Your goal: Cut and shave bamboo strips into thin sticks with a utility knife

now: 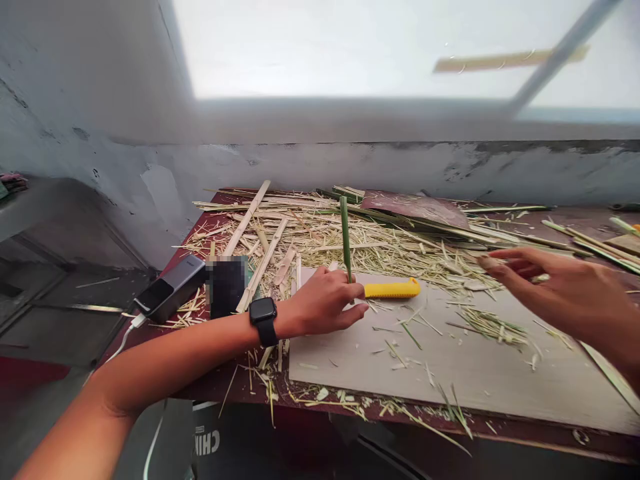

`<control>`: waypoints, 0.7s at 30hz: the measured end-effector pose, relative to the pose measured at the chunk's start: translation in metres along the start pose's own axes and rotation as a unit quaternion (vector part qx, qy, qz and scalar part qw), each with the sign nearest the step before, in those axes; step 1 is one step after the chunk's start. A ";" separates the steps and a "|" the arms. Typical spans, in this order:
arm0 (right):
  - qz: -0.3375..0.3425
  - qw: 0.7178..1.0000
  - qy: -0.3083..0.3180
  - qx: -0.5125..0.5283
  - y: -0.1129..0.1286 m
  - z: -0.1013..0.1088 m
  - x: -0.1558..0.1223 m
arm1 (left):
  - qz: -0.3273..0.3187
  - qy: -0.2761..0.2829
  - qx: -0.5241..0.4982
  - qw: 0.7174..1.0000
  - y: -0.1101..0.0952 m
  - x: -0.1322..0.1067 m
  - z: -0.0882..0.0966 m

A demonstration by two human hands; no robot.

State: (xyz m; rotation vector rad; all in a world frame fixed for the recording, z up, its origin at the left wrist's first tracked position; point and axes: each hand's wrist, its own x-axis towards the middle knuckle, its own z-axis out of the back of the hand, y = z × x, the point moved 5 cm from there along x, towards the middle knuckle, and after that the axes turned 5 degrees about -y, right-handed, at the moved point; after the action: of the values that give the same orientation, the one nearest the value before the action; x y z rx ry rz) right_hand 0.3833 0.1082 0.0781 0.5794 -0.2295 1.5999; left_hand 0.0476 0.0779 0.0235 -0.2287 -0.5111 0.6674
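My left hand (333, 300), with a watch on the wrist, rests at the left of a pale board (400, 360). Its fingers are closed around a green bamboo strip (345, 233) that stands nearly upright. Just beyond those fingers lies a yellow utility knife (393, 289); its left end is hidden by the hand. My right hand (565, 293) hovers over the board's right side, thumb and forefinger brought together. Whether anything is between these fingertips I cannot make out. Below it, a small heap of thin green slivers (493, 325) lies on the board.
Pale shavings and split strips (320, 233) cover the back of the dark red table (225, 380). At the left stand a power bank (173, 287) with a white cable and a dark blurred-out object (227, 287). Longer strips (595, 243) lie at the right. A wall (350, 167) runs behind.
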 end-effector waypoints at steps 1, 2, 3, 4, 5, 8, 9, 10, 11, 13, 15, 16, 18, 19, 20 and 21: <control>-0.002 0.998 0.029 0.063 0.028 -0.008 0.004 | 0.005 -0.003 0.004 1.000 0.001 0.001 0.002; 0.004 0.990 0.063 0.125 0.056 -0.018 0.007 | 0.009 -0.008 0.008 1.000 0.002 0.002 0.004; 0.018 0.977 0.092 0.190 0.083 -0.028 0.010 | 0.012 -0.011 0.009 1.000 0.003 0.003 0.005; 0.037 0.958 0.126 0.256 0.109 -0.038 0.012 | 0.014 -0.014 0.007 1.000 0.004 0.004 0.007; 0.056 0.933 0.163 0.315 0.131 -0.048 0.013 | 0.015 -0.016 0.002 1.000 0.005 0.005 0.009; 0.082 0.877 0.209 0.425 0.178 -0.070 0.017 | 0.013 -0.014 -0.026 0.999 0.007 0.006 0.012; 0.072 0.850 0.218 0.474 0.187 -0.076 0.018 | 0.009 -0.010 -0.036 0.999 0.008 0.006 0.012; 0.056 0.826 0.224 0.514 0.194 -0.081 0.019 | 0.002 -0.006 -0.044 0.999 0.008 0.006 0.013; 0.039 0.801 0.229 0.551 0.198 -0.086 0.019 | -0.007 0.000 -0.051 0.999 0.008 0.006 0.014; 0.008 0.764 0.216 0.608 0.201 -0.093 0.018 | -0.032 0.015 -0.060 0.998 0.007 0.005 0.017; -0.012 0.749 0.156 0.643 0.195 -0.095 0.018 | -0.058 0.030 -0.072 0.995 0.008 0.005 0.021; -0.021 0.745 0.114 0.657 0.190 -0.094 0.018 | -0.070 0.037 -0.079 0.994 0.009 0.005 0.024; -0.040 0.738 0.031 0.673 0.178 -0.091 0.019 | -0.085 0.052 -0.095 0.991 0.014 0.006 0.028; -0.048 0.735 0.000 0.676 0.172 -0.090 0.019 | -0.082 0.057 -0.098 0.990 0.017 0.007 0.030; -0.055 0.734 -0.025 0.676 0.167 -0.088 0.019 | -0.069 0.058 -0.094 0.991 0.022 0.008 0.031; -0.059 0.737 -0.044 0.671 0.162 -0.086 0.019 | -0.042 0.053 -0.078 0.995 0.028 0.008 0.032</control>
State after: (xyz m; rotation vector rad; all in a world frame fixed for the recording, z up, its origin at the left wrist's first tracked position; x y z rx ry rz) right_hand 0.2052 0.1453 0.0455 1.7232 0.9979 1.3961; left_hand 0.0215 0.1058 0.0441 -0.3863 -0.4682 0.5303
